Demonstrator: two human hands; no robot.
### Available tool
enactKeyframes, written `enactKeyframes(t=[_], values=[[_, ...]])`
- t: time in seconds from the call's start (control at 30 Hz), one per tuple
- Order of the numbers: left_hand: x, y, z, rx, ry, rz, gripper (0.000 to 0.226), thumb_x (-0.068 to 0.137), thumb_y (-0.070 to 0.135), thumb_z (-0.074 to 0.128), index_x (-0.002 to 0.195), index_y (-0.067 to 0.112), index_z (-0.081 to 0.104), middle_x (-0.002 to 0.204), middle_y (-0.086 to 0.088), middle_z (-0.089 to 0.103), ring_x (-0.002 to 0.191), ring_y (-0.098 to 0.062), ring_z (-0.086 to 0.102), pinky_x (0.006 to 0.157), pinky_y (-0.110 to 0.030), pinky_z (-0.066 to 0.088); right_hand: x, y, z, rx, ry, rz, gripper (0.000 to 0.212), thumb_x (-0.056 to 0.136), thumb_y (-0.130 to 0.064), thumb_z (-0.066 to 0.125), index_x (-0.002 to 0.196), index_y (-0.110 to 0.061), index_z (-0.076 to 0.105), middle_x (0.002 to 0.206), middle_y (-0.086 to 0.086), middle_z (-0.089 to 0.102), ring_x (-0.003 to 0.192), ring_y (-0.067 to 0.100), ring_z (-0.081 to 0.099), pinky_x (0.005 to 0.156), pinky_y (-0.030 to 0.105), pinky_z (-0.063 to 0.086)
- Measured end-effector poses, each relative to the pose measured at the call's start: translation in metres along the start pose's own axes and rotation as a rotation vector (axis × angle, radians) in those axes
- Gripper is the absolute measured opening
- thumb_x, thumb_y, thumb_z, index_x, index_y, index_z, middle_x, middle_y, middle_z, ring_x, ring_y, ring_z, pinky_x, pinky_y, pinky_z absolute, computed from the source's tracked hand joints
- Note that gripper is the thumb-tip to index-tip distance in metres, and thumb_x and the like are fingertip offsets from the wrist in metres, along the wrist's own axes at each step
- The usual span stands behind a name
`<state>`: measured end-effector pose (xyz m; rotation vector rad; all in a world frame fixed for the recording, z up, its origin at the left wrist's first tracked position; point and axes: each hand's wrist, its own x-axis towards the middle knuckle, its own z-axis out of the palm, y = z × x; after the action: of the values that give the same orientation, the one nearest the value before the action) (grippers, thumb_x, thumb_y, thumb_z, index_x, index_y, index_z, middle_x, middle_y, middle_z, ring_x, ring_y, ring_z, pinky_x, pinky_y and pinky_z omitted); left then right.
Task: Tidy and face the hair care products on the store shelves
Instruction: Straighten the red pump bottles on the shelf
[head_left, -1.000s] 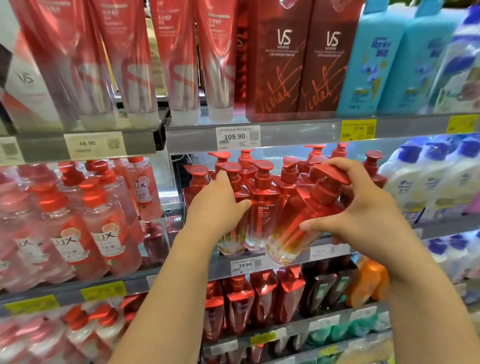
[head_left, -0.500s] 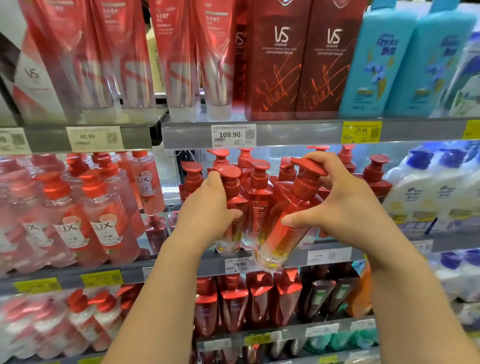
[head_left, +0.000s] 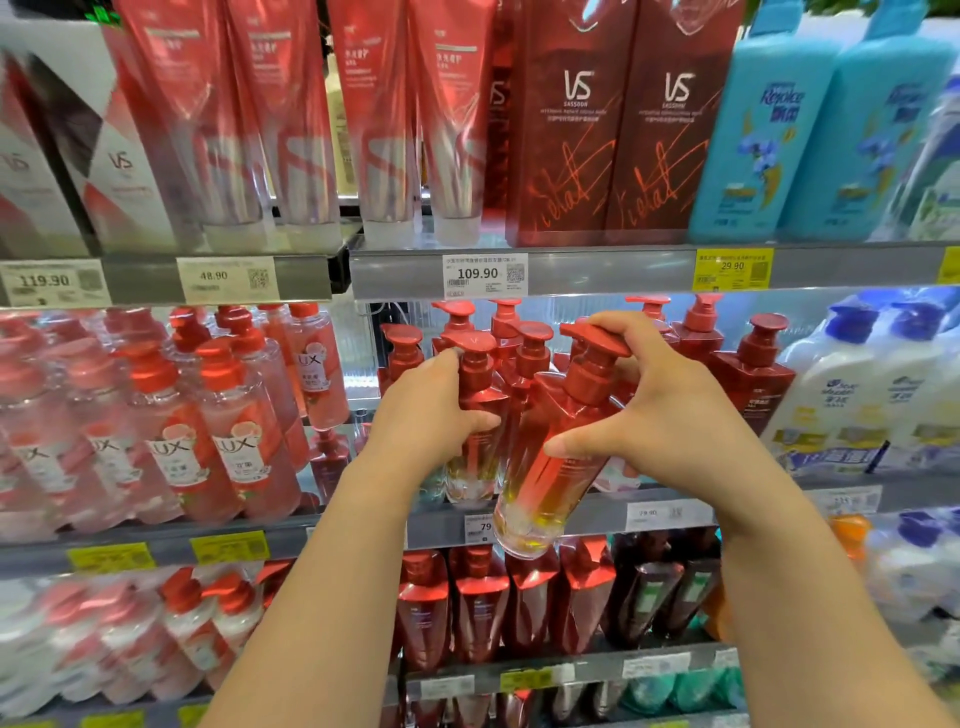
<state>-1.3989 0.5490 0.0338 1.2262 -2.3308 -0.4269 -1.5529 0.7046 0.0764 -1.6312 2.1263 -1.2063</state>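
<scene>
Store shelving fills the view in 3 tiers with price tags along each metal shelf edge (head_left: 597, 270). On the middle shelf, at 12 o'clock from the person, stands a cluster of red pump bottles. The right hand (head_left: 670, 415) grips the tilted bottle (head_left: 550, 467) with fingers curled over its pump head and thumb against the body; its clear base hangs off the shelf front at 6 o'clock. The left hand (head_left: 431, 415) wraps the shoulder of the upright bottle (head_left: 475, 415) just beside it at 9 o'clock. Both bottles are rigid, glossy plastic, red fading to clear amber at a rounded base. Judged full, they will handle heavy and slippery; hold the body or shoulder, not the pump head, which may turn or depress.
</scene>
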Motion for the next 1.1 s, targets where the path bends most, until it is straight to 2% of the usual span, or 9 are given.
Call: enactKeyframes(t=[0.13, 0.3, 0.43, 0.6, 0.73, 0.8, 0.87, 0.93, 1.1], values=[[-0.002, -0.005, 0.001, 0.011, 0.013, -0.014, 0.083, 0.083, 0.043, 0.074, 0.15, 0.023, 0.028, 0.113, 0.001, 0.069, 0.059, -0.012, 0.07, 0.074, -0.042, 0.06, -0.003, -0.009, 0.007, -0.034, 0.001, -0.013, 0.095, 0.047, -0.04, 0.097, 0.124, -0.05, 0.043, 0.105, -0.022, 0.068, 0.111, -0.001, 0.058, 0.093, 0.035, 0.054], [-0.003, -0.015, 0.006, 0.024, 0.066, 0.044, 0.062, 0.087, 0.037, 0.071, 0.137, 0.029, 0.036, 0.106, 0.002, 0.07, 0.081, -0.023, 0.071, 0.076, -0.045, 0.059, -0.005, -0.019, 0.019, -0.049, 0.007, -0.032, 0.091, 0.047, -0.038, 0.096, 0.119, -0.052, 0.042, 0.1, -0.021, 0.07, 0.106, 0.002, 0.063, 0.094, 0.035, 0.054], [-0.011, -0.032, 0.002, -0.005, 0.18, 0.076, 0.059, 0.089, 0.041, 0.068, 0.142, 0.032, 0.044, 0.129, 0.005, 0.065, 0.089, -0.022, 0.072, 0.084, -0.041, 0.057, -0.005, -0.026, 0.028, -0.061, 0.008, -0.02, 0.093, 0.047, -0.04, 0.096, 0.122, -0.05, 0.041, 0.099, -0.021, 0.069, 0.108, 0.003, 0.063, 0.095, 0.037, 0.053], [-0.027, -0.066, -0.017, -0.232, 0.458, 0.002, 0.022, 0.08, 0.048, 0.074, 0.095, 0.032, 0.071, 0.095, 0.016, 0.071, 0.096, -0.008, 0.065, 0.076, -0.021, 0.041, -0.004, -0.036, 0.038, -0.081, 0.005, -0.015, 0.094, 0.049, -0.041, 0.095, 0.124, -0.052, 0.04, 0.102, -0.021, 0.068, 0.111, 0.004, 0.06, 0.093, 0.038, 0.054], [-0.018, -0.081, -0.017, -0.196, 0.163, -0.131, 0.082, 0.066, 0.069, 0.075, 0.135, 0.031, 0.051, 0.133, 0.006, 0.059, 0.118, -0.019, 0.059, 0.091, -0.035, 0.048, -0.003, -0.042, 0.049, -0.088, 0.011, -0.01, 0.096, 0.049, -0.042, 0.096, 0.127, -0.05, 0.04, 0.104, -0.022, 0.067, 0.111, 0.003, 0.057, 0.094, 0.035, 0.052], [-0.014, -0.082, -0.013, -0.253, 0.014, -0.168, 0.107, 0.062, 0.07, 0.077, 0.15, 0.032, 0.028, 0.146, 0.005, 0.05, 0.109, -0.021, 0.066, 0.094, -0.04, 0.051, -0.002, -0.045, 0.054, -0.099, 0.002, -0.011, 0.097, 0.05, -0.043, 0.095, 0.129, -0.049, 0.04, 0.109, -0.019, 0.068, 0.113, 0.003, 0.056, 0.096, 0.034, 0.051], [-0.012, -0.08, -0.01, -0.395, -0.023, -0.179, 0.109, 0.065, 0.059, 0.082, 0.152, 0.032, 0.023, 0.145, 0.007, 0.051, 0.083, -0.015, 0.072, 0.074, -0.028, 0.052, -0.001, -0.048, 0.058, -0.11, -0.008, -0.005, 0.098, 0.051, -0.044, 0.095, 0.131, -0.049, 0.039, 0.11, -0.017, 0.067, 0.115, 0.004, 0.055, 0.095, 0.035, 0.051], [-0.01, -0.078, -0.012, -0.496, -0.015, -0.181, 0.1, 0.066, 0.047, 0.087, 0.148, 0.026, 0.034, 0.134, 0.007, 0.057, 0.083, -0.01, 0.067, 0.063, -0.017, 0.043, 0.001, -0.052, 0.062, -0.115, -0.01, 0.0, 0.097, 0.051, -0.044, 0.095, 0.13, -0.049, 0.039, 0.11, -0.017, 0.067, 0.116, 0.004, 0.054, 0.095, 0.037, 0.053], [-0.007, -0.08, -0.022, -0.545, 0.035, -0.201, 0.073, 0.055, 0.033, 0.096, 0.111, 0.025, 0.049, 0.088, 0.018, 0.052, 0.091, -0.01, 0.053, 0.077, -0.026, 0.039, 0.006, -0.062, 0.07, -0.158, 0.01, -0.004, 0.096, 0.05, -0.046, 0.094, 0.128, -0.05, 0.038, 0.102, -0.014, 0.068, 0.114, 0.009, 0.06, 0.093, 0.039, 0.052]])
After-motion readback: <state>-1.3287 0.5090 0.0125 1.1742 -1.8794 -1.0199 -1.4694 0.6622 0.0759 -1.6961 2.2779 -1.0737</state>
